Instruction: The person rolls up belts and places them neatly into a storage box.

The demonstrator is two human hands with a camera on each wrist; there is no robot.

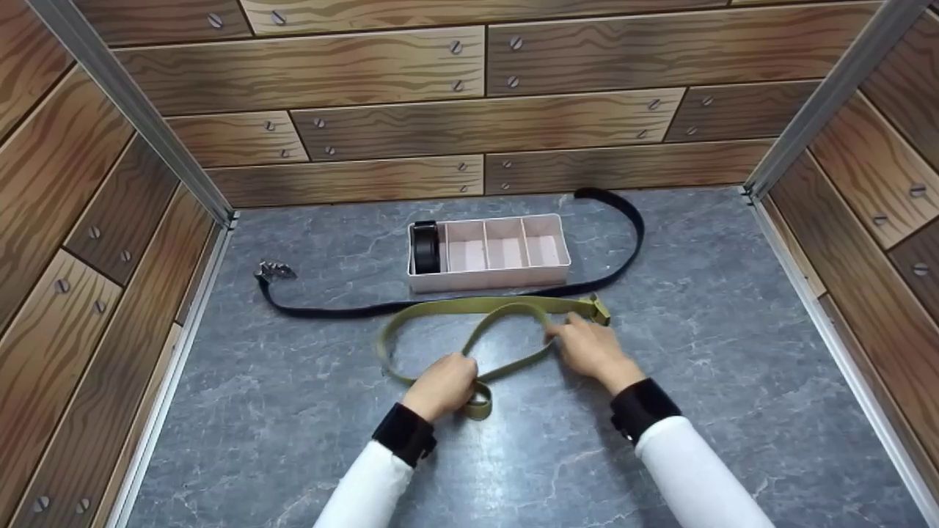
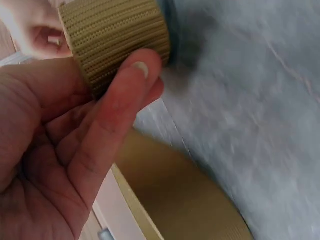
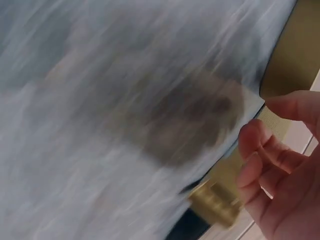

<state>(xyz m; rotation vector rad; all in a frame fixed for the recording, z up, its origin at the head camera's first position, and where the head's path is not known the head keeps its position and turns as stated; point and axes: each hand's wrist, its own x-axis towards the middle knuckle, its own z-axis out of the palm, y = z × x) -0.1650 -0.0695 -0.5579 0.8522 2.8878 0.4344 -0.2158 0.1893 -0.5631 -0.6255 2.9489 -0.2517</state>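
Note:
An olive-yellow webbing belt point(image 1: 469, 304) lies in wide loops on the grey floor, its squared buckle point(image 1: 599, 309) at the right end. My left hand point(image 1: 444, 385) pinches a small curled roll point(image 2: 117, 37) of this belt between thumb and fingers. From there a loose loop runs across to my right hand point(image 1: 590, 348), whose fingertips are right at the loop's bend, just below the buckle. In the right wrist view the thumb and loosely bent fingers point(image 3: 255, 137) stand apart beside the strap point(image 3: 295, 55), with nothing visible pinched between them.
Behind the belt stands a pale pink divided tray point(image 1: 491, 280), a rolled black belt point(image 1: 425, 249) in its left compartment. A long black belt point(image 1: 337, 312) curves around the tray's front and right side, its metal buckle point(image 1: 275, 270) at left. Wood-patterned walls point(image 1: 367, 66) enclose the floor.

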